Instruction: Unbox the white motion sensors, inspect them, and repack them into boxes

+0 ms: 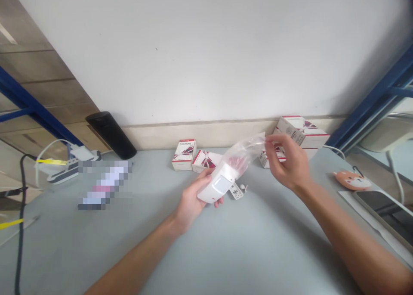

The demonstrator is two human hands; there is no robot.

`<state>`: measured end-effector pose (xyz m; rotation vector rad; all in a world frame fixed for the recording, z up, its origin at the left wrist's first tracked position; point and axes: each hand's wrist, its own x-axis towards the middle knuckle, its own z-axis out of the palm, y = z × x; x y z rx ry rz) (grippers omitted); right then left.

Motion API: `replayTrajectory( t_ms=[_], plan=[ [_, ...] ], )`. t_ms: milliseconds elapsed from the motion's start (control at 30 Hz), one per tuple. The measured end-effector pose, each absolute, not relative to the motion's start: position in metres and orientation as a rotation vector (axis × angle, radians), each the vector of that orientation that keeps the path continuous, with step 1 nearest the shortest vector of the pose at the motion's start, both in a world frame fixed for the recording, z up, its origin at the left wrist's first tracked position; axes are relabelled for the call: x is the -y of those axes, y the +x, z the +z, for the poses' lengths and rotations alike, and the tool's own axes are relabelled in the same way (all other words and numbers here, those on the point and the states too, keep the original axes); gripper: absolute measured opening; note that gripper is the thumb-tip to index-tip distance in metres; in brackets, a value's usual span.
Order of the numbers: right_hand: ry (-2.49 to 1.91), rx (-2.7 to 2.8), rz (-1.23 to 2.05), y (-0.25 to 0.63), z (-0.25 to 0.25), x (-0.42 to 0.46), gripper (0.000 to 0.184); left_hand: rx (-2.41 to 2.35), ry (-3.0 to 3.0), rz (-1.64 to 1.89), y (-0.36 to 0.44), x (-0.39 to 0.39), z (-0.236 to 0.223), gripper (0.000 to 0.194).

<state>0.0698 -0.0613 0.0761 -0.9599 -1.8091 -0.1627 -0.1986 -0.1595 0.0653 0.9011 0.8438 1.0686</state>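
In the head view, my left hand (pixel 192 200) is wrapped round a white motion sensor (pixel 217 187) with a pale square window, held tilted above the table. A clear plastic bag (pixel 242 155) covers or adjoins the sensor's upper end and stretches up to the right. My right hand (pixel 288 160) pinches the bag's far end between thumb and fingers. Behind the sensor, on the table, lies a small white bracket (pixel 236 192) with a little white ball-ended piece (pixel 244 187) beside it.
Red-and-white boxes stand along the wall: one upright (pixel 183 155), one lying (pixel 206 159), and a stack (pixel 303 131) at right. Left are a black cylinder (pixel 111 135), a blurred-out phone (pixel 105 185) and a power strip (pixel 74 168). An orange animal-face pouch (pixel 352 180) and a dark-screened device (pixel 383 211) lie right.
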Motion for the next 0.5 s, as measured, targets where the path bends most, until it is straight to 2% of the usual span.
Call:
replayTrajectory(
  t_ms=[133, 300, 400, 500],
  plan=[
    [-0.867, 1.833, -0.185, 0.065, 0.077, 0.065, 0.008, -0.852, 0.891, 1.094, -0.199, 0.159, 0.067, 0.042],
    [-0.841, 1.938, -0.109, 0.057, 0.072, 0.070, 0.009, -0.827, 0.876, 1.154, -0.199, 0.158, 0.065, 0.055],
    [-0.874, 1.948, -0.007, 0.051, 0.071, 0.073, 0.008, -0.850, 0.954, 1.112, -0.197, 0.158, 0.064, 0.053],
    [-0.926, 1.771, 0.182, 0.041, 0.073, 0.076, 0.025, -0.900, 0.966, 1.099, -0.195, 0.158, 0.063, 0.046]
  ],
)
